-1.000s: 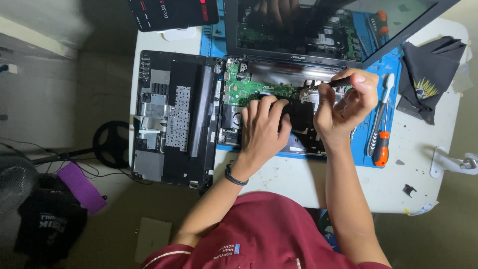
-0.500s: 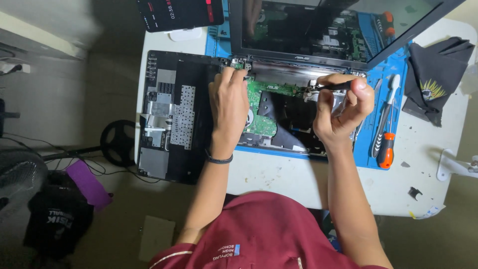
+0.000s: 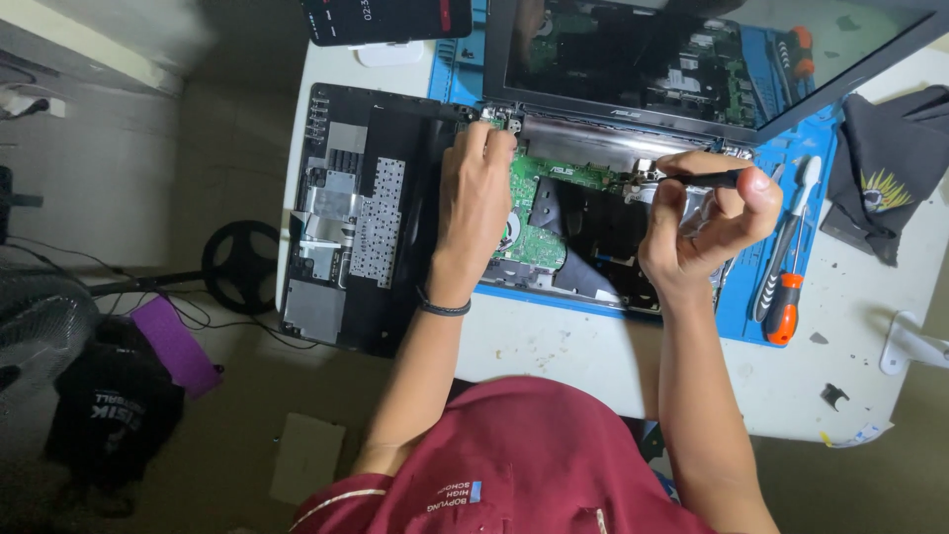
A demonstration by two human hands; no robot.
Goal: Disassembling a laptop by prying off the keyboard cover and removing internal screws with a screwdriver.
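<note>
An opened laptop base [image 3: 583, 232] lies on a blue mat, its green circuit board [image 3: 539, 213] and black inner parts bared, its screen [image 3: 692, 59] tilted up at the back. My left hand [image 3: 474, 193] lies flat over the board's left end, fingertips at the left hinge [image 3: 499, 119]. My right hand [image 3: 702, 222] grips a thin black screwdriver [image 3: 692, 180] held sideways, its tip at the metal right hinge bracket [image 3: 643, 176]. The removed black keyboard cover [image 3: 361, 227] lies underside up to the left of my left hand.
On the blue mat [image 3: 751, 307] to the right lie a white-handled tool [image 3: 796, 213] and an orange-and-black screwdriver [image 3: 781, 307]. A black cloth [image 3: 885, 168] sits at the far right. A phone [image 3: 386, 18] lies at the back. The white table's [image 3: 593, 366] left edge drops to a cluttered floor.
My left hand slid from the middle of the board up and left to the left hinge. My right hand stays at the right hinge with the screwdriver.
</note>
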